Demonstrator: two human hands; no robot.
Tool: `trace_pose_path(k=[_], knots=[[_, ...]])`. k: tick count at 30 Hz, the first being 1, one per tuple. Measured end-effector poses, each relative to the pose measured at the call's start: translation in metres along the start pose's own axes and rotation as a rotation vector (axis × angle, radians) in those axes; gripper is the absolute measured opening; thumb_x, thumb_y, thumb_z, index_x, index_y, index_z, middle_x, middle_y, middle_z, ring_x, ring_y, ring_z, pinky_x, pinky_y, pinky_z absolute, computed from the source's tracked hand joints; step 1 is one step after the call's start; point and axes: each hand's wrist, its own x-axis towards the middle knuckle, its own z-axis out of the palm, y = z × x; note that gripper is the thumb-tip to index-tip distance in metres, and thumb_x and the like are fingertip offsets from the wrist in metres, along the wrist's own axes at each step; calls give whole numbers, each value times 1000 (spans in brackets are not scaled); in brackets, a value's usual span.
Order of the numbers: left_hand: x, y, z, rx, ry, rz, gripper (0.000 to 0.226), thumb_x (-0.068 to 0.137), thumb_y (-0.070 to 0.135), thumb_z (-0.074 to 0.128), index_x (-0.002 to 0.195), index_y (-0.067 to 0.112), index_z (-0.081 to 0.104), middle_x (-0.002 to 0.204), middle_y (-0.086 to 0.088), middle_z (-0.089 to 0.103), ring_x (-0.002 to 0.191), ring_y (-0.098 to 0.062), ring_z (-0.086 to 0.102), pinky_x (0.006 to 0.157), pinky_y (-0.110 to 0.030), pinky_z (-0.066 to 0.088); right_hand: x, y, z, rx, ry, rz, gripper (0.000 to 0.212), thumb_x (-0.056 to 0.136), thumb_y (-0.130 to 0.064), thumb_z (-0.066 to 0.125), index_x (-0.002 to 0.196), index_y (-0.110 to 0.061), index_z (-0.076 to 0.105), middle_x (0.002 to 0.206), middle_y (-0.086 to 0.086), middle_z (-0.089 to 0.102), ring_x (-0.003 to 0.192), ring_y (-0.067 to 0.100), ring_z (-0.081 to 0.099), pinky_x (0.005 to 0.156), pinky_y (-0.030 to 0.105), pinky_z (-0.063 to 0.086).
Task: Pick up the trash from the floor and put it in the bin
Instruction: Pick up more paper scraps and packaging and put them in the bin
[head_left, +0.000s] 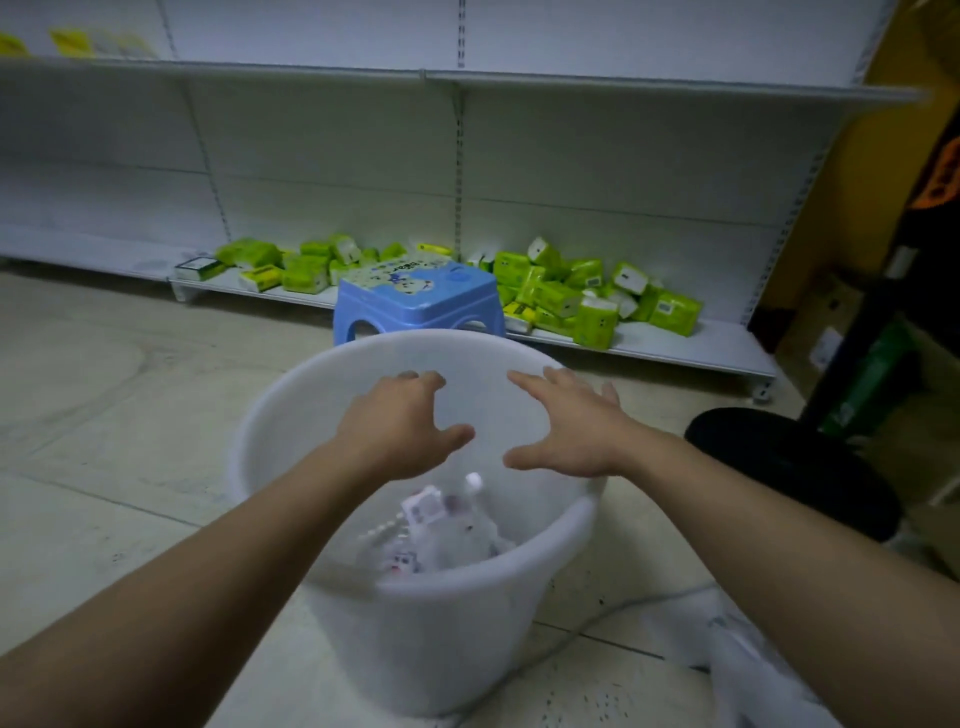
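Trash (441, 525): crumpled clear-white plastic wrappers, blurred, lying in bottom of white bin (457, 613), frame centre. Left hand (400, 431) and right hand (571, 436) hover over rim, fingers spread, holding nothing.

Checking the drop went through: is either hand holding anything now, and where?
Nothing. Left hand and right hand are open, empty, above the bin.

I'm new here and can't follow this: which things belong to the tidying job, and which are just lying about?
Part of the job:
white bin
trash inside it
left hand and right hand, both open and empty above the bin

Just lying about:
blue stool
green packs on the bottom shelf
black round seat
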Motion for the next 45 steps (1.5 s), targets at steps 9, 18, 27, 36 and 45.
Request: trace_pose_path(k=[9, 18, 27, 36, 45], knots=[[-4, 130, 12, -94, -127, 407, 70, 79, 52, 64, 139, 23, 41, 144, -4, 46, 129, -24, 42, 103, -39, 37, -64, 112, -50, -79, 30, 226, 106, 69, -61, 71, 150, -39, 6, 163, 6, 3, 149, 26, 4, 118, 57, 13], [-35, 203, 64, 116, -85, 606, 54, 83, 51, 56, 127, 20, 52, 123, -6, 59, 114, -28, 52, 98, -39, 39, -122, 211, -9, -218, -218, 346, 104, 69, -67, 66, 149, -41, 6, 163, 2, 3, 148, 29, 11, 115, 59, 7], [-77, 221, 180, 80, -443, 447, 63, 81, 55, 58, 135, 24, 44, 133, -3, 56, 117, -25, 53, 101, -41, 39, -219, 300, 89, 114, -273, 455, 95, 76, -50, 72, 151, -30, 18, 157, 7, 25, 140, 28, 32, 110, 42, 34], [-103, 233, 278, -23, -681, 250, 60, 82, 46, 63, 135, 24, 45, 136, -5, 52, 121, -25, 50, 101, -40, 42, -231, 337, 177, 260, -154, 567, 44, 77, -28, 67, 117, -12, 59, 118, 16, 59, 107, 31, 58, 90, 42, 50], [-69, 228, 328, 4, -669, 276, 59, 87, 41, 58, 140, 23, 41, 147, -9, 41, 134, -26, 39, 107, -37, 38, -176, 367, 200, 234, -130, 542, 54, 87, -32, 60, 138, -21, 48, 143, 13, 45, 127, 32, 45, 104, 43, 40]])
